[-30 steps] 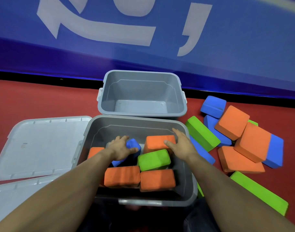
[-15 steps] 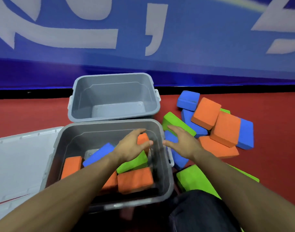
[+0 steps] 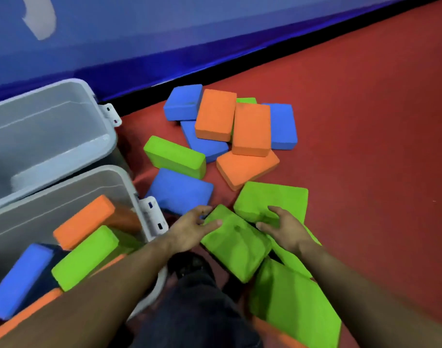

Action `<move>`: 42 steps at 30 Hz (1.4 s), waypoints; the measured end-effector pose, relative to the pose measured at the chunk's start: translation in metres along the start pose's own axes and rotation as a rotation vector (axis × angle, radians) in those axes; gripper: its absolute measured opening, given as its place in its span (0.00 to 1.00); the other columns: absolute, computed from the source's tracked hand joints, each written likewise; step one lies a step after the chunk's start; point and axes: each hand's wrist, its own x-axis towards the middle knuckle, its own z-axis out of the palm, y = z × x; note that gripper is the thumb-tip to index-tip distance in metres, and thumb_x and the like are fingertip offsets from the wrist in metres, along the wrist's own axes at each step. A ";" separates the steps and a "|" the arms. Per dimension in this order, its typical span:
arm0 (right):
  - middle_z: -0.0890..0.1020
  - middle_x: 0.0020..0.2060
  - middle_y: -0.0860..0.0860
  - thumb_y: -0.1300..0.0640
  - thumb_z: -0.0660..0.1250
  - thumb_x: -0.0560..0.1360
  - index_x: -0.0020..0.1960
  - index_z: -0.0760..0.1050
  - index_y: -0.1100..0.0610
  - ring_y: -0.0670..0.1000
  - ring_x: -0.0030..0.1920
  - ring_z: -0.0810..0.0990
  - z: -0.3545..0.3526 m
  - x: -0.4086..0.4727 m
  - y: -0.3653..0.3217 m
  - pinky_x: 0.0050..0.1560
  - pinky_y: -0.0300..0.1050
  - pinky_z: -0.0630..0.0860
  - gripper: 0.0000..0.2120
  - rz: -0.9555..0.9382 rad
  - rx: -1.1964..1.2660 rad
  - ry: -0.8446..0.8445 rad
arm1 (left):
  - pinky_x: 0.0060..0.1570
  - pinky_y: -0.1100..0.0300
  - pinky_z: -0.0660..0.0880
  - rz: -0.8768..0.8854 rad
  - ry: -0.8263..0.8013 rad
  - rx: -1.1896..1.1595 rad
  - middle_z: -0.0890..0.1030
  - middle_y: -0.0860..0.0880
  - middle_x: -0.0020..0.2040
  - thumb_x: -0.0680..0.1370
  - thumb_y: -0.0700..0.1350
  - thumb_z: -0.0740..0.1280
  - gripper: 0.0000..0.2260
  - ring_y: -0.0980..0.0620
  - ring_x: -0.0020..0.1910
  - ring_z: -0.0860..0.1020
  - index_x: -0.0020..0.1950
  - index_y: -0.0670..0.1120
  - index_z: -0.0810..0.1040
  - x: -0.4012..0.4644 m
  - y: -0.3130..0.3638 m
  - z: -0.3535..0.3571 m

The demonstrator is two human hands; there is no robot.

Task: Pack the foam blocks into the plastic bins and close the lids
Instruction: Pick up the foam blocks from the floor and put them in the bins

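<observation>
Green foam block (image 3: pixel 236 243) sat tilted at lower centre of the frame, both hands on it. Left hand (image 3: pixel 189 228) lay against its left edge, thumb resting on the top face, fingers only loosely bent. Right hand (image 3: pixel 284 228) was at its right edge, fingers spread and bent over the seam with a second green block (image 3: pixel 271 199) just behind; I couldn't tell if either hand actually had a firm grip. A third green block (image 3: pixel 294 301) lay below, partly under the first.

Near grey plastic bin (image 3: pixel 129 179) at lower left held orange, green and blue blocks, stacked unevenly, lid off. Far grey bin (image 3: pixel 99 114) at upper left showed no blocks in its visible part.

Loose pile on the red floor (image 3: pixel 365 121) at upper centre: blue block (image 3: pixel 183 101), two orange blocks overlapping it, another blue at the right end, one more orange in front. A green block (image 3: pixel 174 156) and a blue block (image 3: pixel 181 192) lay between the pile and the near bin.
</observation>
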 end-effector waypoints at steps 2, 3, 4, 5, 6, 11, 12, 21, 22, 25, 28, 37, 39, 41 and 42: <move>0.71 0.74 0.55 0.42 0.73 0.75 0.78 0.65 0.55 0.55 0.73 0.71 0.006 0.004 0.026 0.70 0.44 0.66 0.37 0.080 0.049 -0.006 | 0.55 0.65 0.73 -0.021 -0.025 -0.034 0.78 0.48 0.64 0.71 0.60 0.75 0.32 0.50 0.61 0.78 0.70 0.47 0.73 0.014 -0.001 0.016; 0.73 0.73 0.55 0.42 0.73 0.75 0.77 0.66 0.56 0.55 0.71 0.74 0.010 0.008 0.036 0.67 0.44 0.69 0.36 0.114 0.073 -0.012 | 0.56 0.65 0.72 -0.030 -0.037 -0.032 0.76 0.48 0.66 0.71 0.60 0.75 0.35 0.52 0.62 0.78 0.72 0.46 0.72 0.021 -0.002 0.022; 0.76 0.70 0.56 0.42 0.72 0.75 0.76 0.66 0.56 0.55 0.66 0.77 0.016 0.012 0.044 0.63 0.44 0.71 0.36 0.157 0.104 -0.026 | 0.57 0.66 0.71 -0.027 -0.054 -0.022 0.75 0.49 0.67 0.74 0.57 0.75 0.32 0.53 0.62 0.77 0.73 0.45 0.71 0.027 -0.005 0.029; 0.79 0.67 0.56 0.40 0.71 0.76 0.76 0.66 0.57 0.55 0.61 0.81 0.022 0.015 0.050 0.59 0.43 0.74 0.36 0.197 0.121 -0.060 | 0.57 0.67 0.70 -0.042 -0.077 -0.005 0.75 0.49 0.67 0.77 0.53 0.74 0.29 0.55 0.62 0.76 0.73 0.44 0.71 0.031 -0.009 0.035; 0.81 0.64 0.57 0.37 0.70 0.75 0.75 0.66 0.57 0.55 0.56 0.82 0.029 0.018 0.054 0.56 0.43 0.75 0.37 0.234 0.140 -0.099 | 0.57 0.68 0.70 -0.039 -0.096 0.005 0.75 0.50 0.67 0.78 0.51 0.72 0.26 0.56 0.62 0.76 0.73 0.43 0.72 0.034 -0.011 0.041; 0.72 0.73 0.60 0.31 0.60 0.77 0.78 0.61 0.60 0.61 0.73 0.71 0.069 0.033 0.068 0.73 0.52 0.66 0.42 0.397 0.293 -0.158 | 0.67 0.59 0.72 -0.074 -0.169 0.034 0.77 0.49 0.66 0.76 0.56 0.73 0.27 0.54 0.63 0.77 0.70 0.44 0.74 0.044 -0.035 0.056; 0.72 0.74 0.60 0.31 0.60 0.78 0.78 0.61 0.61 0.62 0.73 0.70 0.075 0.034 0.064 0.74 0.52 0.66 0.41 0.413 0.346 -0.138 | 0.68 0.57 0.73 -0.085 -0.175 0.029 0.77 0.49 0.66 0.75 0.56 0.74 0.28 0.53 0.64 0.77 0.70 0.44 0.74 0.045 -0.038 0.057; 0.83 0.45 0.53 0.34 0.62 0.78 0.44 0.74 0.49 0.56 0.50 0.81 0.091 0.039 0.007 0.55 0.48 0.75 0.18 0.177 0.670 0.317 | 0.67 0.66 0.63 -0.075 -0.079 0.023 0.68 0.49 0.75 0.74 0.57 0.75 0.38 0.56 0.71 0.68 0.78 0.46 0.65 0.040 -0.037 0.058; 0.82 0.41 0.51 0.38 0.63 0.80 0.43 0.74 0.50 0.56 0.47 0.81 0.089 0.036 -0.001 0.52 0.49 0.75 0.17 0.151 0.706 0.325 | 0.70 0.65 0.62 -0.067 -0.021 0.053 0.67 0.48 0.75 0.72 0.61 0.75 0.41 0.54 0.73 0.67 0.79 0.47 0.64 0.038 -0.034 0.056; 0.82 0.40 0.54 0.40 0.64 0.80 0.45 0.77 0.55 0.55 0.44 0.82 0.087 0.031 -0.008 0.52 0.56 0.78 0.18 0.096 0.849 0.271 | 0.76 0.56 0.61 -0.091 0.115 0.149 0.63 0.46 0.75 0.67 0.67 0.76 0.50 0.49 0.76 0.64 0.81 0.49 0.58 0.032 -0.023 0.048; 0.82 0.43 0.57 0.52 0.61 0.84 0.53 0.78 0.63 0.52 0.41 0.81 0.082 0.026 -0.010 0.47 0.48 0.78 0.15 0.044 1.030 0.148 | 0.74 0.50 0.64 -0.145 0.148 0.232 0.61 0.46 0.76 0.61 0.73 0.75 0.59 0.46 0.77 0.64 0.82 0.50 0.52 0.027 -0.012 0.043; 0.83 0.44 0.47 0.52 0.65 0.83 0.53 0.78 0.56 0.49 0.44 0.78 0.073 0.032 0.025 0.50 0.44 0.73 0.07 -0.069 0.606 -0.104 | 0.68 0.48 0.72 -0.185 0.292 0.352 0.69 0.45 0.75 0.61 0.75 0.72 0.56 0.42 0.71 0.72 0.82 0.51 0.57 0.027 0.000 0.036; 0.80 0.46 0.44 0.46 0.71 0.78 0.57 0.78 0.53 0.49 0.51 0.77 0.074 0.037 0.044 0.55 0.44 0.72 0.13 -0.059 0.228 -0.247 | 0.66 0.49 0.74 -0.173 0.311 0.346 0.75 0.46 0.72 0.61 0.75 0.71 0.52 0.43 0.68 0.75 0.79 0.53 0.61 0.024 0.002 0.032; 0.80 0.55 0.47 0.36 0.73 0.72 0.65 0.77 0.48 0.52 0.60 0.76 0.071 0.041 0.055 0.63 0.47 0.71 0.26 -0.063 -0.195 -0.373 | 0.62 0.50 0.76 -0.165 0.309 0.345 0.79 0.48 0.66 0.64 0.72 0.72 0.45 0.42 0.65 0.78 0.76 0.54 0.67 0.020 0.004 0.029; 0.79 0.62 0.49 0.32 0.72 0.70 0.67 0.76 0.45 0.54 0.67 0.73 0.071 0.043 0.058 0.69 0.49 0.68 0.30 -0.072 -0.362 -0.408 | 0.59 0.50 0.77 -0.170 0.306 0.345 0.81 0.47 0.63 0.65 0.71 0.73 0.42 0.42 0.63 0.79 0.74 0.54 0.69 0.018 0.004 0.028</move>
